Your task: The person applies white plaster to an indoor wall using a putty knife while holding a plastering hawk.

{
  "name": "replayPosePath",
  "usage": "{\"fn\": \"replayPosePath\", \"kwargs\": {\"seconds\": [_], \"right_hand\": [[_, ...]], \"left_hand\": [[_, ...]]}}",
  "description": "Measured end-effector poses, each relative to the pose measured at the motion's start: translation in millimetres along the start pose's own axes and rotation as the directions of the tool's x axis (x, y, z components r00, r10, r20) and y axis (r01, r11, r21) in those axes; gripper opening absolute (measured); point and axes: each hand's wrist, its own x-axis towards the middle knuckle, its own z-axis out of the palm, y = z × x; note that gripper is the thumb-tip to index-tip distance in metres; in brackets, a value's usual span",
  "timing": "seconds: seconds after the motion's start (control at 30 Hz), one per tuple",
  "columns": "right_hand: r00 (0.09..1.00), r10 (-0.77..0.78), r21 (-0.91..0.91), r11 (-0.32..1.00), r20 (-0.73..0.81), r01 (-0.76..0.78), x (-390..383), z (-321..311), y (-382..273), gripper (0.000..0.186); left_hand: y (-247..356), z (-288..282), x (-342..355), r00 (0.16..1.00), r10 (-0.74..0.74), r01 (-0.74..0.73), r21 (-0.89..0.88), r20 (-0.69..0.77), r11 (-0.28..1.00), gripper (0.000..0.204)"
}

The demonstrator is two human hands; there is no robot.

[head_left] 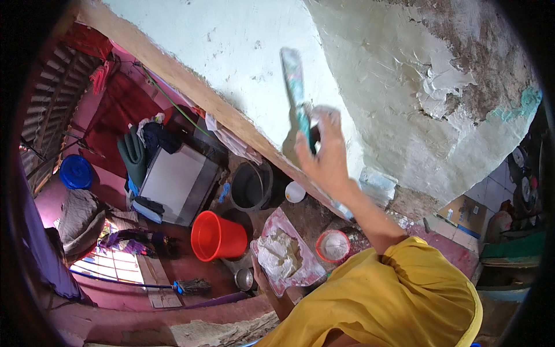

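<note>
My right hand (325, 153) is raised to the wall, its fingers closed around the green handle of a putty knife (296, 87). The knife's flat end points up along a smooth white patch of the wall (248, 58); I cannot tell whether it touches. Lower down, my left hand (261, 279) grips the edge of a pink, plaster-smeared board (309, 272), partly hidden beneath it. A heap of white putty (277, 254) lies on this board. To the right of the white patch, the wall is greyer, with thick putty ridges (442, 84) and bare, dark, rough areas.
On the floor stand a red bucket (217, 236), a black bucket (251, 185), a small red-rimmed tub of white material (333, 246) and a metal pot (244, 280). A broom (192, 286) lies left. A white-topped cabinet (170, 179) stands beyond the wall's edge.
</note>
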Motion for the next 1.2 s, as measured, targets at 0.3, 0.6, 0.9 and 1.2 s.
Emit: {"fn": "replayPosePath", "kwargs": {"seconds": [0.3, 0.6, 0.9, 1.2], "right_hand": [[0.999, 0.033, -0.139, 0.99, -0.027, -0.036, 12, -32, 9, 0.039], [0.995, -0.005, 0.097, 0.995, 0.101, -0.005, -42, -11, -6, 0.046], [0.996, 0.082, -0.008, 0.997, 0.022, -0.082, -4, -22, 24, 0.042], [0.998, -0.041, 0.137, 0.99, 0.036, 0.036, -37, -37, 3, 0.045]], "left_hand": [[-2, -1, 2, 0.993, -0.006, 0.008, 0.014, -0.122, 1.0, 0.049], [9, 15, 5, 0.998, -0.035, 0.039, 0.068, -0.046, 0.997, 0.05], [14, 31, 8, 0.996, -0.086, 0.086, -0.046, 0.001, 0.995, 0.052], [9, 45, 7, 0.999, -0.044, 0.044, 0.005, -0.018, 0.999, 0.056]]}}
